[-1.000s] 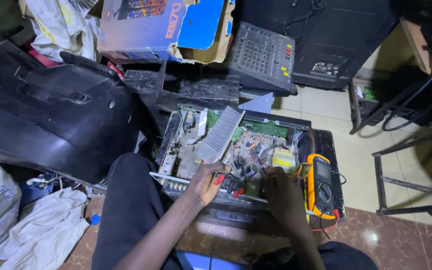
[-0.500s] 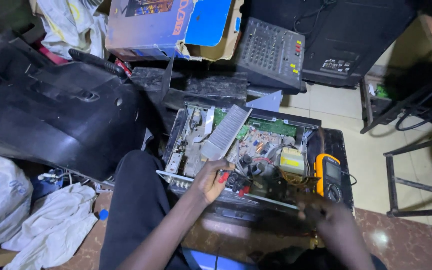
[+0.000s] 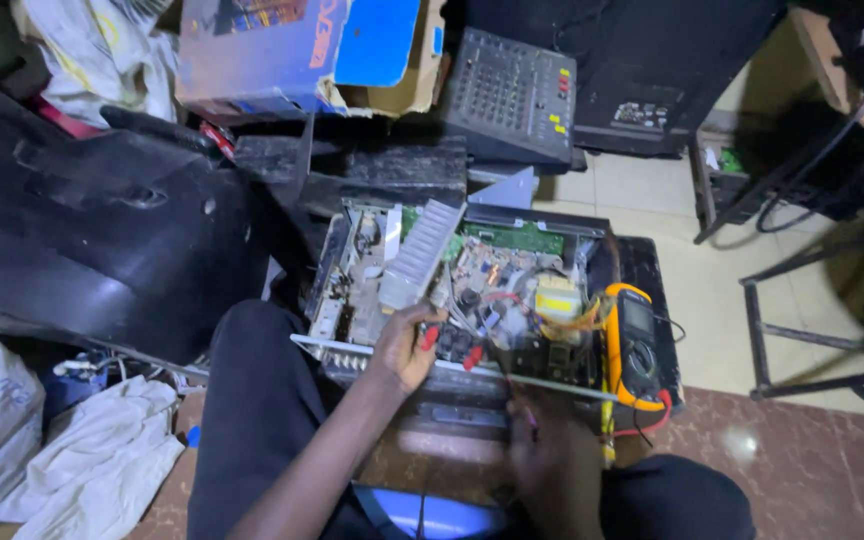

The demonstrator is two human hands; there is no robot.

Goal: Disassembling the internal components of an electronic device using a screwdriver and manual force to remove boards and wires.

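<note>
The left hand (image 3: 404,345) has its fingers curled together around a red probe (image 3: 430,337), the red handle showing between the fingertips and the tip pointing into the board just beyond them; a second red piece (image 3: 472,357) lies just right of those fingers, touching the board's front edge. The right hand (image 3: 552,460) sits lower and nearer the body, dim and blurred; its fingers appear closed on a thin dark probe (image 3: 520,400) that slants up from them toward the board, though how tightly they grip cannot be told.

Directly ahead of both sets of fingers lies the opened amplifier chassis (image 3: 352,350), lid off, its circuit board (image 3: 492,285) exposed; a ribbed grey heat sink (image 3: 420,255) stands just above the left fingertips, and a yellow-wrapped transformer (image 3: 558,298) is up and right of them. Right of the right hand's fingers, resting on the chassis edge, is a yellow multimeter (image 3: 634,345) with a red lead (image 3: 652,420) curling beneath it.

Farther out beyond the chassis sit a grey mixer panel (image 3: 512,95) and a blue cardboard box (image 3: 297,50); well left of the left hand lies a large black casing (image 3: 82,230), with white cloth (image 3: 97,460) below it.
</note>
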